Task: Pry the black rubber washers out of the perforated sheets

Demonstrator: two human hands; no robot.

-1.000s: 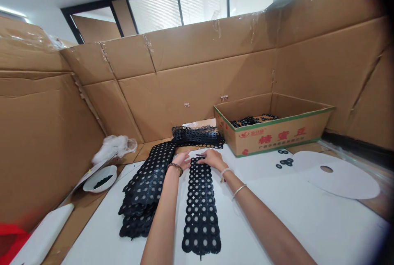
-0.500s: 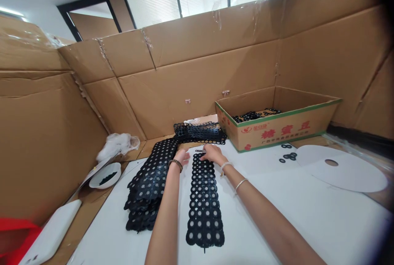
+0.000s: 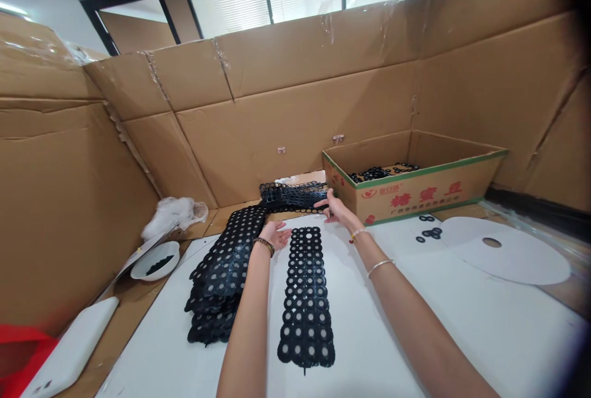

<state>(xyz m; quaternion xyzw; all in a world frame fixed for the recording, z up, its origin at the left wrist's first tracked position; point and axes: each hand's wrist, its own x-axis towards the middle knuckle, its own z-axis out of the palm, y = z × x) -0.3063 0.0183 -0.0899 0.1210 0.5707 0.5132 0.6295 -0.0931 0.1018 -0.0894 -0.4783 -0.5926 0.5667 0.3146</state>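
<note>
A strip of joined black rings with pale centres (image 3: 306,299) lies flat on the white board, and one hole near its far end looks brighter than the others. My left hand (image 3: 276,236) rests beside that far end, fingers stretched toward the strip and holding nothing. Beyond the strip, my right hand (image 3: 336,207) is raised by the cardboard box's near left corner, its fingers bent around what seem to be thin metal tweezers, mostly hidden now. Left of my left forearm is a stack of similar black ring sheets (image 3: 221,268).
A cardboard box (image 3: 429,198) holding black ring pieces stands at the back right. Behind my hands lies more black ring mesh (image 3: 295,196). Loose rings (image 3: 431,233) and a white disc (image 3: 512,253) are at right; a white bowl (image 3: 154,261) and white slab (image 3: 76,345) at left.
My right hand has left the strip's far end and moved away, up and to the right, toward the box. My left hand has opened out slightly beside the strip.
</note>
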